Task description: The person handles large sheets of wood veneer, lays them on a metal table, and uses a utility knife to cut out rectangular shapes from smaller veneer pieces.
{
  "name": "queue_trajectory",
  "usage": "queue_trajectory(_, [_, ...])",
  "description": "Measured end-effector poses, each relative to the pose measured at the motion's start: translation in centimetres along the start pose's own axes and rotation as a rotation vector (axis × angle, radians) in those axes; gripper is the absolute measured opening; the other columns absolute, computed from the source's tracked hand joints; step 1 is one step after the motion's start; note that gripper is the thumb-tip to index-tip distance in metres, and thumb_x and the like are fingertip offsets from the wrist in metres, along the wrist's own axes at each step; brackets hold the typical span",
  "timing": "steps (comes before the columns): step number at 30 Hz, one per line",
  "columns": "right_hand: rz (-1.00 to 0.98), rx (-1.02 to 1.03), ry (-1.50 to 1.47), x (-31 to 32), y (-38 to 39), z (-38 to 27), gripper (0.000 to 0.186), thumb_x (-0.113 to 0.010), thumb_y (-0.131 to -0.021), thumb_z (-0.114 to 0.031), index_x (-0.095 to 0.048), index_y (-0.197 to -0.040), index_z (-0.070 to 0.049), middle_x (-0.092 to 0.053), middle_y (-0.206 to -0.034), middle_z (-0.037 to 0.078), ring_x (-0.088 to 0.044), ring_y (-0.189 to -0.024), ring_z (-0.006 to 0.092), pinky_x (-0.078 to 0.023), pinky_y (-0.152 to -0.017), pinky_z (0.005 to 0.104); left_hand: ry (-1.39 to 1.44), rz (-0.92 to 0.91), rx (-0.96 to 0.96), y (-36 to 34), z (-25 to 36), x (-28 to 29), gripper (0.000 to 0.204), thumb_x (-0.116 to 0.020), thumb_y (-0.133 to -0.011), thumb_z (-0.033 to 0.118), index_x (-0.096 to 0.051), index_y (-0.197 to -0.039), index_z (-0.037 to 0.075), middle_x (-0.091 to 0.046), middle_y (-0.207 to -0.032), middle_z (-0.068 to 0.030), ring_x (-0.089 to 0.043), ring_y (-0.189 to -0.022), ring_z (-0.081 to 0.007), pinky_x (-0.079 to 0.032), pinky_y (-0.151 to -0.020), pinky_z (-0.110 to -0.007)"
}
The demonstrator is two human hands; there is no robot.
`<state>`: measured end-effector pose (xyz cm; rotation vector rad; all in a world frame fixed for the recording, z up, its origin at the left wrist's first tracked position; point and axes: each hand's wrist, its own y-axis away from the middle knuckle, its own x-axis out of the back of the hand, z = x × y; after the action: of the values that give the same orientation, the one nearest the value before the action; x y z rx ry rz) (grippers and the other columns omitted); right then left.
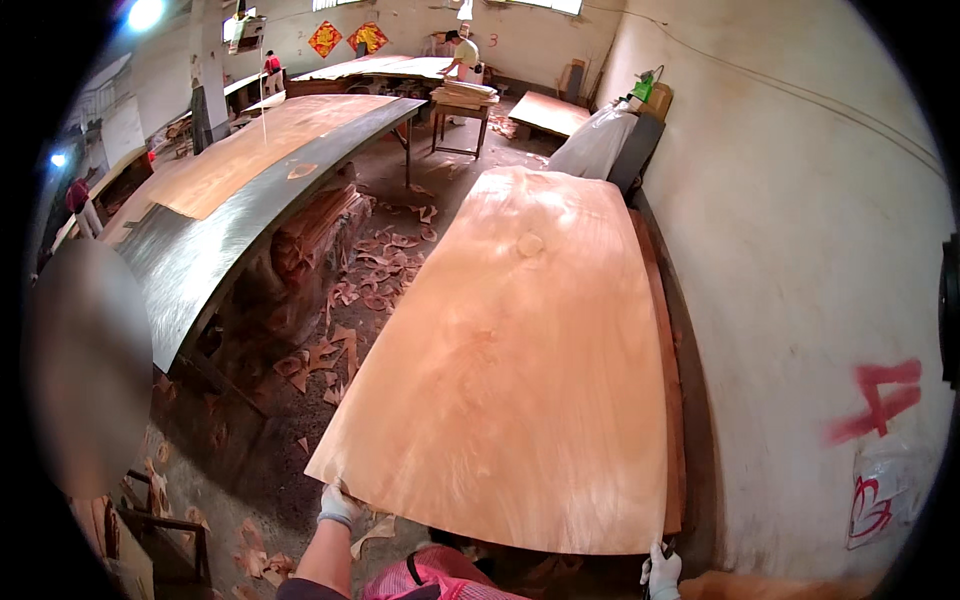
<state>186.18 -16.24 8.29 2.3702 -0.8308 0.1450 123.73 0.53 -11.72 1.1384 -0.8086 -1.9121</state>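
A large, thin sheet of pale orange-brown wood veneer (500, 370) stretches out in front of me, with a round knot mark toward its far end. My left hand (340, 505), in a white glove, pinches the near left corner of the sheet. At the near right corner, my right hand (660, 572), gloved in white too, has its fingers closed on the edge. Something small and dark shows beside those right fingers, too little of it to name. Beneath the sheet's right side, the reddish edge of more veneer (660, 380) sticks out along the wall.
To the left stands a long metal-topped table (225, 265) bearing another veneer sheet (260, 130). Veneer scraps (375, 270) litter the floor. A pale wall (800, 250) bounds the right. Farther off, a person (463, 58) stands near a small stand piled with veneer (465, 95).
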Motion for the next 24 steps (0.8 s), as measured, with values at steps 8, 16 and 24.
queue_trajectory(8, [0.083, 0.08, 0.113, 0.8, -4.0, 2.1, 0.02, -0.062, -0.093, -0.031, -0.052, -0.085, -0.016, -0.048, -0.051, 0.001, -0.041, -0.032, 0.0127, -0.033, -0.029, 0.0275, 0.096, -0.038, 0.158, -2.7, -6.7, 2.3, 0.033, -0.041, -0.1, 0.032, -0.052, -0.122, 0.01, -0.055, -0.128, -0.0146, -0.052, -0.116, -0.0379, -0.044, -0.094, -0.059])
queue_trajectory(16, [0.114, -0.056, 0.109, -1.1, -11.0, 1.4, 0.019, -0.056, -0.096, -0.026, -0.053, -0.089, -0.008, -0.045, -0.049, 0.002, -0.04, -0.032, 0.0135, -0.035, -0.03, 0.029, -0.08, -0.117, -0.012, -7.9, -14.2, 0.5, 0.034, -0.042, -0.099, 0.028, -0.051, -0.125, 0.006, -0.053, -0.132, -0.0132, -0.049, -0.122, -0.0348, -0.04, -0.102, -0.054])
queue_trajectory(24, [0.094, -0.045, 0.145, -1.8, -17.8, 6.4, 0.019, -0.057, -0.096, -0.026, -0.058, -0.102, -0.008, -0.049, -0.051, 0.004, -0.043, -0.034, 0.0142, -0.036, -0.031, 0.0298, -0.024, -0.08, -0.102, -10.3, -18.6, -0.9, 0.041, -0.047, -0.1, 0.026, -0.043, -0.136, 0.007, -0.05, -0.137, -0.0099, -0.049, -0.122, -0.0334, -0.04, -0.104, -0.049])
